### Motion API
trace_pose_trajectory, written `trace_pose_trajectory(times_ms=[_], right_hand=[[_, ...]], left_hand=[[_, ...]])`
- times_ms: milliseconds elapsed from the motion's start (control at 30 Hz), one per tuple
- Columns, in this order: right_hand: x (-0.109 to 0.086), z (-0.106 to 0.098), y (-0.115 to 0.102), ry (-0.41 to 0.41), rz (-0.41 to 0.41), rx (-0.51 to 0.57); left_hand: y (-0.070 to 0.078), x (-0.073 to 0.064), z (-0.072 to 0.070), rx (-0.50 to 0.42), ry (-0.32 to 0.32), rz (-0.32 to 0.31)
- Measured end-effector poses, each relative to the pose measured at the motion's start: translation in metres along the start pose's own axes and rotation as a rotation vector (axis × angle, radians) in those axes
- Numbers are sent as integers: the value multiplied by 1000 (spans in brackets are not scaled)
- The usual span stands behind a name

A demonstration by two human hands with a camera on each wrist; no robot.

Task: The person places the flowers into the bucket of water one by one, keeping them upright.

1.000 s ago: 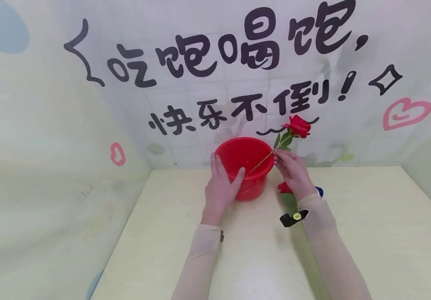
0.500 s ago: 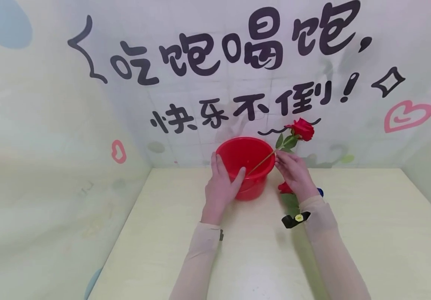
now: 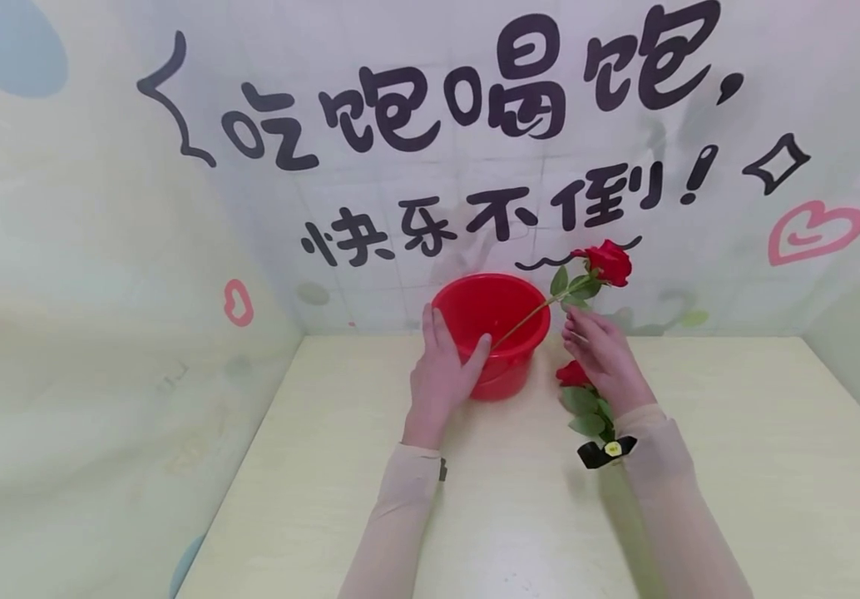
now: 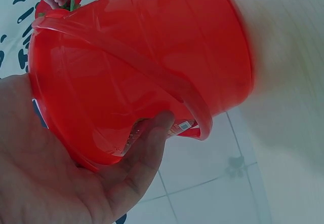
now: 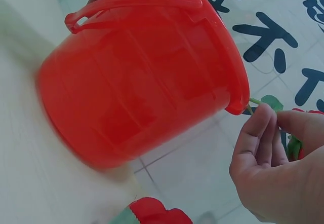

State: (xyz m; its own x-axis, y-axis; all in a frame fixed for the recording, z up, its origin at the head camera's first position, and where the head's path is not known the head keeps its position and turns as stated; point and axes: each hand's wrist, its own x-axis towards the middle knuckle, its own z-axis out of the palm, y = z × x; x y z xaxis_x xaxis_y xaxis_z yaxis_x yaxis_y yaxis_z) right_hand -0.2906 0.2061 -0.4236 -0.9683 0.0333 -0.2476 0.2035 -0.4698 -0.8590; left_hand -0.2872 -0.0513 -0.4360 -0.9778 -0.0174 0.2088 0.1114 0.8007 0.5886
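A red plastic bucket [image 3: 506, 378] stands upright at the back of the table. My left hand [image 3: 441, 374] holds its left side, the thumb reaching round the front; the left wrist view shows that thumb [image 4: 152, 148] lying along the outer wall. One red rose [image 3: 610, 263] leans on the bucket's right rim, its stem slanting down inside and its bloom outside. Just below its leaves is my right hand [image 3: 610, 358], fingers loosely bent, fingertips close beside the stem. In the right wrist view the thumb and fingertips of the right hand [image 5: 283, 168] come together near the rim.
A second red rose [image 3: 572, 374] with green leaves lies on the table [image 3: 505, 516] right of the bucket, partly under the right forearm. Behind the bucket rises a printed wall [image 3: 400, 249]. The bucket's handle [image 5: 147, 1] hangs folded against its side.
My right hand has drawn back right and down from the stem, uncovering more of the lying rose. The leaning rose has tipped slightly right. The left hand and bucket have stayed put.
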Motion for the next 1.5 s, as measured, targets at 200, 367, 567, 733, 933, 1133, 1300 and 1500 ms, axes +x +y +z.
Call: trace_pose_trajectory(times_ms=[200,367,567,733,933,1133,1300,1500], right_hand=[[-6,-2,-3,18,-13,67],[-9,-7,-6,51,26,87],[-15,-29,-1,-12,141,-49],[-21,-53,3,-133,156,-226],[-27,-73,4,-171,145,-193],[-35,-85,2,-197,115,-213],[-37,-95,0,-215,57,-320],[-38,-101,4,-217,36,-571]], left_hand=[[3,0,-1,-6,-3,3],[3,-1,-1,-28,-5,-11],[1,-2,-1,-13,-11,-8],[0,-3,-1,-8,-20,-9],[0,-2,-2,-25,-7,1],[1,-2,-2,-22,-7,-2],[1,-1,-2,-18,-3,-5],[1,-1,-2,3,1,0]])
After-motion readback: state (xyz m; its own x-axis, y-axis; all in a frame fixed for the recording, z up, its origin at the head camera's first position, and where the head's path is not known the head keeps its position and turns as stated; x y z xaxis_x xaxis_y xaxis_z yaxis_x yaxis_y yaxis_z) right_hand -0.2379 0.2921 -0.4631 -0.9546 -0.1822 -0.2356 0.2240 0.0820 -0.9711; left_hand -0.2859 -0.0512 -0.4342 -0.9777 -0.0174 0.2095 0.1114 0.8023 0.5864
